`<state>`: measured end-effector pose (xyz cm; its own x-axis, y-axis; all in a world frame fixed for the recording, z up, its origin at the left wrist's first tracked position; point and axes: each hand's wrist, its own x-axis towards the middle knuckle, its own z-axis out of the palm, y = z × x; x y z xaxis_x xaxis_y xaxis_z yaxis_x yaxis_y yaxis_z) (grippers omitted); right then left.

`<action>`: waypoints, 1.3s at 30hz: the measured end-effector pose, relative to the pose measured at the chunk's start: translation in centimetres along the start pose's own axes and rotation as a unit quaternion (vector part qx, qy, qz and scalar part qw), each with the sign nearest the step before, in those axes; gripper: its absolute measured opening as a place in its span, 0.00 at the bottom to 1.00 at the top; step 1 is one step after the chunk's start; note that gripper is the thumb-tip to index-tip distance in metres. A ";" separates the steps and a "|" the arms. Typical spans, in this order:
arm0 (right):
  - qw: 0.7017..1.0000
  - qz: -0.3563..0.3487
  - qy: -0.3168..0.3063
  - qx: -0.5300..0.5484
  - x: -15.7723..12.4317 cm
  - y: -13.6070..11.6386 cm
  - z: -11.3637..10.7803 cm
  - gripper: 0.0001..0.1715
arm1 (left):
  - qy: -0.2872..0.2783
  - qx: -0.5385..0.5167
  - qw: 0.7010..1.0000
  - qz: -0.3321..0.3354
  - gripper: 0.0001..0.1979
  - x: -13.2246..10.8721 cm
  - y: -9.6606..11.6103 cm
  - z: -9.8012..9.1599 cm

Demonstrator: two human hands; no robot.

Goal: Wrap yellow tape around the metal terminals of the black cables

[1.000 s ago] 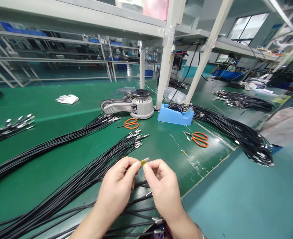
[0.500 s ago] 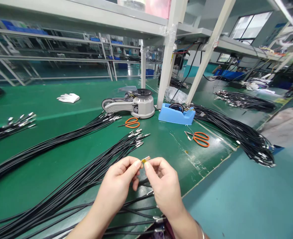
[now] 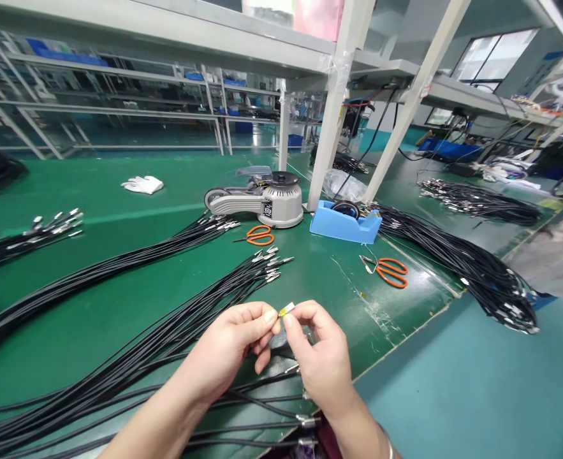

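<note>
My left hand [image 3: 231,347] and my right hand [image 3: 320,357] meet above the front of the green table [image 3: 118,299]. Both pinch the metal tip of a black cable [image 3: 286,309], which carries a small yellow band. The cable's black length [image 3: 281,341] drops between my palms. A bundle of black cables with metal ends [image 3: 166,331] lies fanned out just beyond and to the left of my hands. More cable ends [image 3: 305,422] lie under my wrists at the table's edge.
A grey tape dispenser machine [image 3: 262,201] and a blue tape holder [image 3: 343,223] stand mid-table, with orange scissors [image 3: 258,234] and a second pair [image 3: 390,271] nearby. Other cable bundles [image 3: 458,261] lie right and left. A white glove [image 3: 143,185] lies far back. White shelf posts [image 3: 331,108] rise behind.
Both hands stay pinched on the cable tip and have shifted slightly right and nearer. The view has swung a little, so the table objects appear further right.
</note>
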<state>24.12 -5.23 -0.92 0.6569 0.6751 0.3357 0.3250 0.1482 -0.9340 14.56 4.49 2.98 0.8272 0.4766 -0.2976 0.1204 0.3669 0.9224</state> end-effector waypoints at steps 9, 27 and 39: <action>0.975 -0.156 -0.159 -0.020 1.7 -0.9 -2.8 0.08 | -0.148 -0.023 0.987 -0.056 0.14 -0.3 0.3 -1.6; 0.986 0.115 -0.119 0.036 2.0 -0.7 -5.3 0.13 | 0.050 0.436 0.877 0.196 0.14 -0.5 0.0 1.6; 0.988 0.087 -0.129 0.021 0.4 0.4 -6.3 0.08 | 0.002 0.481 0.861 0.166 0.14 0.1 -1.0 2.7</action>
<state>28.80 -9.42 -0.36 0.5025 0.8543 0.1327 0.1912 0.0398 -0.9807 15.97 2.01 2.74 0.9022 0.4308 0.0229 0.2779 -0.6211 0.7328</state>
